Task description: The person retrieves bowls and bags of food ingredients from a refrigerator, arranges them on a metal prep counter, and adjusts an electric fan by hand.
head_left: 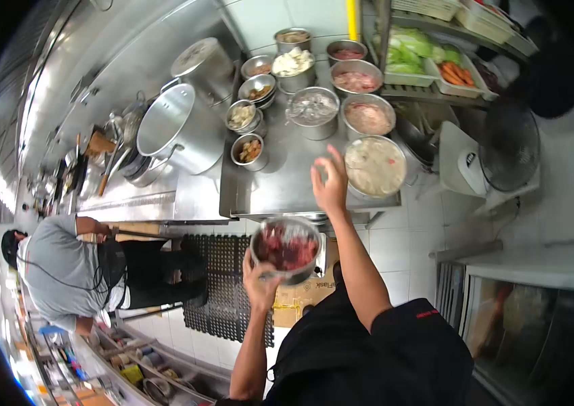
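Note:
My left hand [260,283] grips the side of a round metal bowl [292,272] in front of my body. Dark red raw meat [283,247] lies inside it, slightly blurred. Over the counter's front edge reaches my right hand [329,184], empty, its fingers curved and apart. Just right of that hand stands a metal pot [376,168] filled with a pale, cloudy mixture. Behind it are a pot of pale pink meat [368,118] and a pot covered with clear plastic wrap [313,111].
Several small food bowls [250,150] line the left of the steel counter [280,186]. Large aluminium pots [179,128] stand further left. At right are a white scale [463,162] and a mesh strainer [510,145]. A co-worker [64,271] stands at left beside a black mat [216,284].

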Action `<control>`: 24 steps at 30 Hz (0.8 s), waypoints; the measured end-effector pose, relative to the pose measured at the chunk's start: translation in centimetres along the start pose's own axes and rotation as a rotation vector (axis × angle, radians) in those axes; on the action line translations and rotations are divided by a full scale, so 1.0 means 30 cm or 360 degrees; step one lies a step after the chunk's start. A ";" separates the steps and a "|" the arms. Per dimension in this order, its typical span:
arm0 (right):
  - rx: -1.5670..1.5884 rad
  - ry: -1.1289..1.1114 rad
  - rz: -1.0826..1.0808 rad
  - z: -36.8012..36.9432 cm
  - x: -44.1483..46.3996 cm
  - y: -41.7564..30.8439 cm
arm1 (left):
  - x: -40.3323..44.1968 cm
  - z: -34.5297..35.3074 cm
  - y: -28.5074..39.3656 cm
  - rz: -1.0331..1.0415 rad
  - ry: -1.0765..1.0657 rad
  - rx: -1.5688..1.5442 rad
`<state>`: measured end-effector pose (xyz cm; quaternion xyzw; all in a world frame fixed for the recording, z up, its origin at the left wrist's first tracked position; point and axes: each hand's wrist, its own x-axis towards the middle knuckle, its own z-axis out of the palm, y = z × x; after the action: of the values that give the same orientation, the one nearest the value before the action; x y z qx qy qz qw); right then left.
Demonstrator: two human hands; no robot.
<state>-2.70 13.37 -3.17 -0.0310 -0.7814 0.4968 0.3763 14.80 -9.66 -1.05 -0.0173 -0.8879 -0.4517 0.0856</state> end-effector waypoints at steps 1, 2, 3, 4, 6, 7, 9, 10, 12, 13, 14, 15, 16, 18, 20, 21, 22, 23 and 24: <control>0.0059 -0.0017 0.0044 -0.087 -0.073 -0.054 | 0.079 0.050 0.000 0.0104 0.0018 -0.0055; 0.0114 -0.0034 0.0082 -0.170 -0.157 -0.095 | 0.159 0.101 0.001 0.0209 0.0032 -0.0109; 0.0134 -0.0079 0.0180 -0.247 -0.247 -0.120 | 0.230 0.149 -0.009 0.0227 0.0100 -0.0070; 0.0153 -0.0122 0.0281 -0.323 -0.338 -0.142 | 0.298 0.200 0.002 0.0235 0.0140 -0.0100; -0.0056 -0.0142 0.0380 -0.462 -0.525 -0.168 | 0.410 0.285 0.031 0.0225 0.0203 -0.0130; -0.0108 -0.0087 0.0372 -0.528 -0.599 -0.192 | 0.453 0.336 0.028 0.0183 0.0240 -0.0095; -0.0237 -0.0098 0.0601 -0.655 -0.773 -0.256 | 0.532 0.418 -0.071 0.0248 -0.0235 0.0063; -0.0307 -0.0032 0.0613 -0.708 -0.860 -0.300 | 0.551 0.457 -0.102 0.0231 -0.0479 0.0148; -0.0453 0.0005 0.0653 -0.808 -1.033 -0.398 | 0.417 0.459 -0.102 0.0514 -0.0424 -0.0205; -0.0504 0.0052 0.0679 -0.844 -1.145 -0.424 | 0.329 0.472 -0.101 0.0938 -0.0388 -0.0462; -0.0522 0.0050 0.0881 -0.878 -1.260 -0.465 | 0.145 0.405 0.023 0.0639 -0.0685 -0.0846; -0.0721 0.0056 0.0950 -0.896 -1.379 -0.509 | 0.045 0.434 -0.023 0.0543 -0.1148 -0.0863; -0.0906 0.0066 0.1058 -0.912 -1.495 -0.552 | -0.061 0.514 -0.136 0.0916 -0.1677 -0.1097; -0.1008 0.0035 0.1355 -0.943 -1.711 -0.613 | -0.470 0.321 0.013 0.0541 -0.2575 -0.0528; -0.0991 -0.0109 0.1634 -0.961 -1.893 -0.705 | -0.769 0.377 -0.203 0.0760 -0.3240 -0.0555; -0.0937 -0.0083 0.1678 -0.974 -1.961 -0.744 | -0.900 0.356 -0.272 0.0708 -0.3422 -0.0163; -0.0879 -0.0084 0.1694 -0.993 -2.024 -0.775 | -1.004 0.327 -0.316 0.0661 -0.3528 0.0240; -0.0902 0.0061 0.1611 -1.031 -2.091 -0.770 | -1.073 0.311 -0.321 0.0710 -0.3580 0.0279; -0.0914 0.0123 0.1628 -1.064 -2.166 -0.794 | -1.137 0.266 -0.325 0.0626 -0.3651 0.0249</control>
<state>71.25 -2.04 -13.21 -0.5229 -0.7561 0.3822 0.0934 46.24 -7.42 -19.16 -0.5476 -0.4519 -0.0941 -0.6979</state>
